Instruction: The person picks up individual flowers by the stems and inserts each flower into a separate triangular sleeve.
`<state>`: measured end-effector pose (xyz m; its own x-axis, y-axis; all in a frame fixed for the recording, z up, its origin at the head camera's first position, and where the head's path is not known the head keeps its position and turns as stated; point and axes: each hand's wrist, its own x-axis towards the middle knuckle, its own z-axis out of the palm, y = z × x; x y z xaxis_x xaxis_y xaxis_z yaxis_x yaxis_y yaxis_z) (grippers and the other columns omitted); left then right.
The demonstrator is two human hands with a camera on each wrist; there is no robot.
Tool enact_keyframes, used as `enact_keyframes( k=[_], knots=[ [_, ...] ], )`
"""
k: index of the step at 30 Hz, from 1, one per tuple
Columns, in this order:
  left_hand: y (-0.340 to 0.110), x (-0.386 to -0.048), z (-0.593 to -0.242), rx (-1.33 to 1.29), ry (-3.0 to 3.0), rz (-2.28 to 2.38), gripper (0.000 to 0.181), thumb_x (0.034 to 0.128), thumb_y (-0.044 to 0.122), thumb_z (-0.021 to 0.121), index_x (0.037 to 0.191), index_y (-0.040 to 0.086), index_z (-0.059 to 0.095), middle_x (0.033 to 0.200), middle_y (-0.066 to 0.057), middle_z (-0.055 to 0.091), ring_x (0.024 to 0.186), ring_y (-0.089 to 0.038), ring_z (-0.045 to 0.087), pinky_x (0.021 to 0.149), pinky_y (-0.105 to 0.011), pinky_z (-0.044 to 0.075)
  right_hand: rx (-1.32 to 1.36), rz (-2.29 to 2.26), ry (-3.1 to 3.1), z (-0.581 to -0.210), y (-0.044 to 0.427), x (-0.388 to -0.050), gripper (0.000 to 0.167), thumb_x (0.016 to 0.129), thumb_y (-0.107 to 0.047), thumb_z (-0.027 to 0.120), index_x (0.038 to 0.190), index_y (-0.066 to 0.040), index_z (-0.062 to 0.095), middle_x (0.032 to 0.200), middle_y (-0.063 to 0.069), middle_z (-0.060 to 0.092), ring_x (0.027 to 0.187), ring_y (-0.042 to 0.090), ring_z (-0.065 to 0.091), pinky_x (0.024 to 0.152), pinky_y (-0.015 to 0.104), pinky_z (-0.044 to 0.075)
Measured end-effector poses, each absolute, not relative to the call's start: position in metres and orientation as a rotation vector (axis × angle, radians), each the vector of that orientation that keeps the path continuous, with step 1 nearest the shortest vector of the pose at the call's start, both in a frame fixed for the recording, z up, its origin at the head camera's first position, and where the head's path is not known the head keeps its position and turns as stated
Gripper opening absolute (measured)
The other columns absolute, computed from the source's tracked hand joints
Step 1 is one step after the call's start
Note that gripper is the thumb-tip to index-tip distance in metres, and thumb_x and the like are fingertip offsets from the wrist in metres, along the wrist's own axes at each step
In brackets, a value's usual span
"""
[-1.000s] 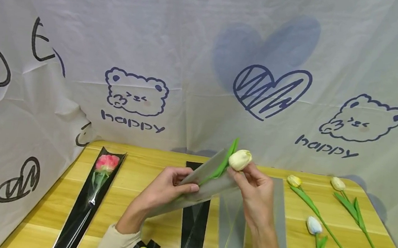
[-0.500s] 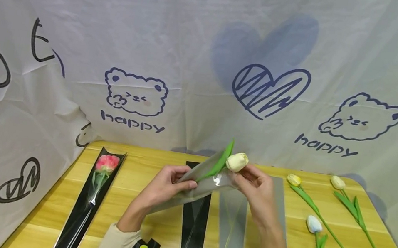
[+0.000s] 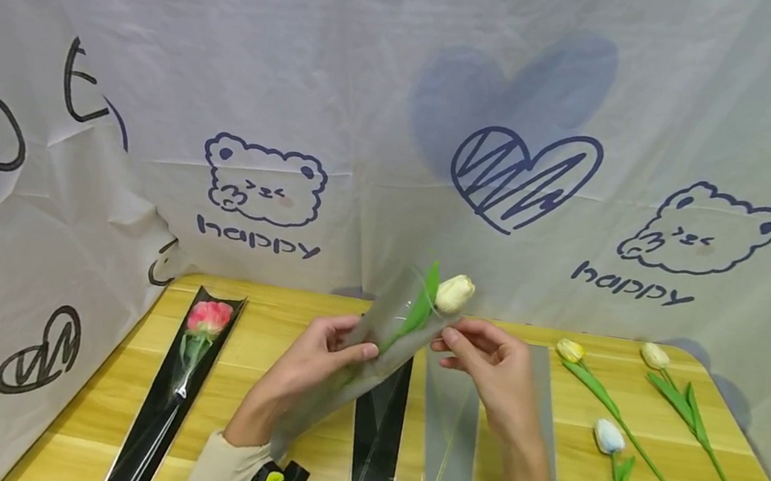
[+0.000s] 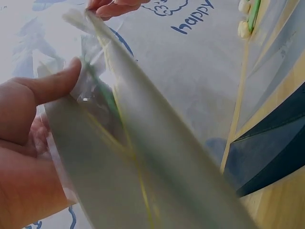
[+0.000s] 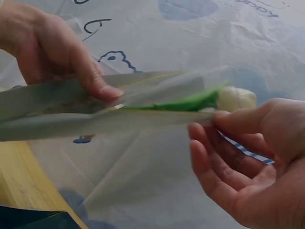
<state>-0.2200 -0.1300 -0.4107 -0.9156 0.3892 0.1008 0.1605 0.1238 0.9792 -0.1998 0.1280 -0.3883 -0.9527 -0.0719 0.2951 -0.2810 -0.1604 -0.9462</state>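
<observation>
A white tulip [image 3: 455, 293] with a green leaf [image 3: 423, 304] lies in a grey translucent sleeve [image 3: 370, 360], its bloom at the sleeve's upper mouth. My left hand [image 3: 311, 361] grips the sleeve around its middle, thumb on the front. With thumb and index finger my right hand [image 3: 496, 373] pinches the sleeve's edge just below the bloom; the right wrist view shows this bloom [image 5: 237, 99] beside the thumb tip. In the left wrist view, the left thumb lies over the clear front of the sleeve [image 4: 109, 157].
On the wooden table [image 3: 270, 339] lie a pink flower [image 3: 209, 317] in a black sleeve [image 3: 151, 413] at left, a flat black sleeve [image 3: 376, 450] and grey sleeves [image 3: 449, 436] in the middle, and several tulips [image 3: 609, 436] at right. A printed cloth [image 3: 388, 111] hangs behind.
The tulip and sleeve have tilted more upright, and the bloom has shifted left. My right hand has moved from beside the bloom to the sleeve's edge below it.
</observation>
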Motion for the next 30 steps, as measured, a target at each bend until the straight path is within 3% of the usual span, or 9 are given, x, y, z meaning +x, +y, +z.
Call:
enact_keyframes(
  k=[3, 7, 10, 15, 21, 30],
  knots=[
    [-0.130, -0.220, -0.413, 0.636, 2.141, 1.835, 0.050, 0.1013, 0.016, 0.068, 0.146, -0.001, 0.052, 0.108, -0.016, 0.070, 0.089, -0.018, 0.066, 0.077, -0.032, 0.056, 0.330, 2.224, -1.864, -0.388, 0.123, -0.199, 0.017, 0.096, 0.003, 0.070, 0.106, 0.015, 0.065, 0.090, 0.011, 0.074, 0.082, 0.022, 0.073, 0.071, 0.037, 0.061],
    [-0.127, -0.221, -0.419, 0.749, 1.948, 1.796, 0.065, 0.1063, 0.020, 0.059, 0.163, 0.013, 0.028, 0.138, -0.021, 0.059, 0.112, -0.025, 0.064, 0.093, -0.041, 0.053, 0.245, 2.188, -1.752, -0.386, 0.120, -0.198, 0.016, 0.095, 0.002, 0.071, 0.104, 0.014, 0.066, 0.088, 0.010, 0.073, 0.079, 0.020, 0.072, 0.067, 0.034, 0.060],
    [-0.122, -0.222, -0.424, 0.761, 1.825, 1.805, 0.076, 0.1059, 0.021, 0.060, 0.166, 0.027, 0.013, 0.154, -0.019, 0.045, 0.127, -0.028, 0.057, 0.103, -0.044, 0.047, 0.211, 2.155, -1.707, -0.385, 0.119, -0.198, 0.016, 0.095, 0.002, 0.071, 0.105, 0.014, 0.067, 0.088, 0.010, 0.072, 0.077, 0.020, 0.071, 0.066, 0.032, 0.060],
    [-0.115, -0.222, -0.428, 0.714, 1.769, 1.841, 0.087, 0.0988, 0.020, 0.071, 0.164, 0.033, 0.015, 0.146, -0.018, 0.051, 0.119, -0.029, 0.060, 0.096, -0.044, 0.051, 0.159, 2.048, -1.752, -0.384, 0.119, -0.198, 0.015, 0.095, 0.001, 0.071, 0.105, 0.012, 0.069, 0.089, 0.012, 0.072, 0.073, 0.019, 0.070, 0.063, 0.031, 0.059],
    [-0.110, -0.220, -0.428, 0.692, 1.790, 1.845, 0.090, 0.0918, 0.018, 0.080, 0.161, 0.028, 0.023, 0.126, -0.021, 0.063, 0.103, -0.026, 0.066, 0.083, -0.041, 0.056, 0.180, 1.869, -1.841, -0.384, 0.117, -0.197, 0.013, 0.093, 0.006, 0.071, 0.106, 0.009, 0.070, 0.089, 0.020, 0.071, 0.069, 0.019, 0.071, 0.062, 0.031, 0.059],
    [-0.101, -0.217, -0.433, 0.737, 1.700, 1.916, 0.093, 0.0949, 0.011, 0.074, 0.164, 0.034, 0.017, 0.144, -0.019, 0.051, 0.115, -0.030, 0.063, 0.090, -0.045, 0.054, 0.146, 1.775, -1.866, -0.384, 0.120, -0.198, 0.016, 0.092, 0.004, 0.073, 0.108, 0.010, 0.069, 0.087, 0.023, 0.071, 0.065, 0.015, 0.070, 0.058, 0.029, 0.058]
  ],
)
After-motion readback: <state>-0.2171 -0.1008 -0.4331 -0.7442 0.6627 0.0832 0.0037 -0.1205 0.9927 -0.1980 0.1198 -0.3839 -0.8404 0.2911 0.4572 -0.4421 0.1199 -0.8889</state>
